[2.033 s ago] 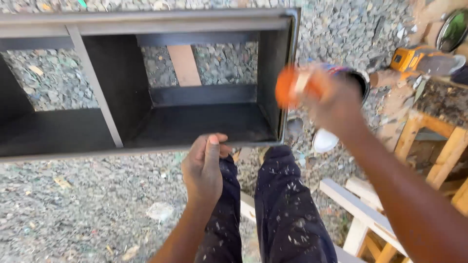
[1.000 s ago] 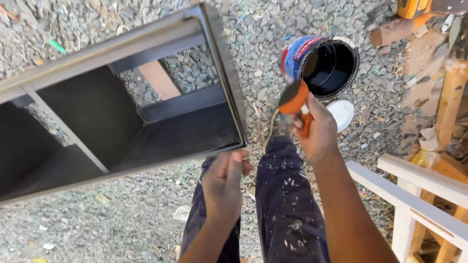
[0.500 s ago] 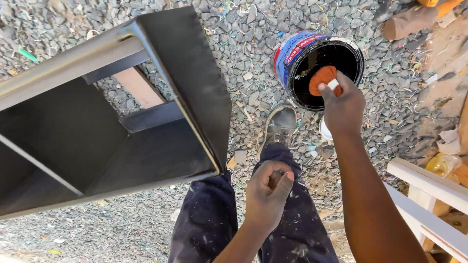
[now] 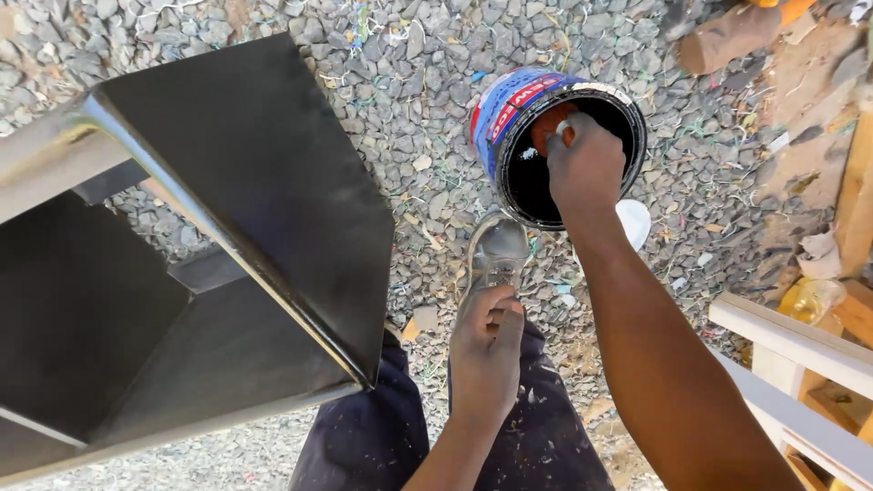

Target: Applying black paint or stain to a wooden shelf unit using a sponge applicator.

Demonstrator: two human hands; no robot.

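Our right hand [image 4: 587, 168] clenches an orange-handled brush [image 4: 552, 127] dipped into the open blue round paint can [image 4: 509, 118] directly beneath that grip; our left hand [image 4: 486, 350] rests loosely curled, empty, farther away.

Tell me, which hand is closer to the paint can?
The right hand. It reaches into the open mouth of the paint can, gripping an orange-handled tool. The left hand is curled near the person's knee, well short of the can, closer to the grey shoe.

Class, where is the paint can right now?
The paint can stands on the gravel at upper centre-right, beyond the shoe, with the right hand reaching into it.
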